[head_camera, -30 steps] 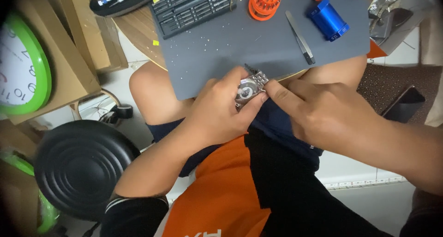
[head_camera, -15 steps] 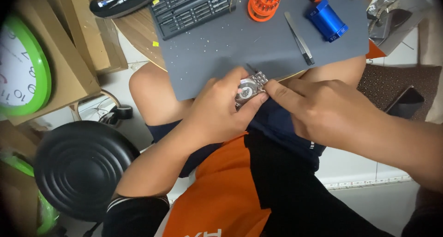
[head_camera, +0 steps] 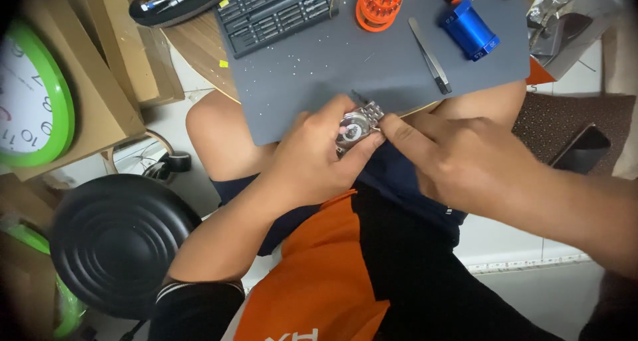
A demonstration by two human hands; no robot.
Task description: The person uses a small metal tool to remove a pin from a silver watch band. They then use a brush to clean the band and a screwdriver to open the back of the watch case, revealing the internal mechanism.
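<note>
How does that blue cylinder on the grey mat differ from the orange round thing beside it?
The blue metal cylinder lies on its side, smooth and plain; the orange round plastic stand sits upright with small tips sticking out of its top. The cylinder looks solid and narrow; the stand is wider with a flat rim. Both rest on the grey work mat, untouched by either hand.

Watch point(head_camera: 355, 127) half-hidden by fingers point(head_camera: 332, 125)

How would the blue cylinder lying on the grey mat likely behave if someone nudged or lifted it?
The blue cylinder lies on its side on the grey mat, so a sideways nudge would probably roll it. It looks like solid metal, so likely rigid and rather heavy for its size. Its smooth sheen suggests it may be somewhat slippery.
</note>
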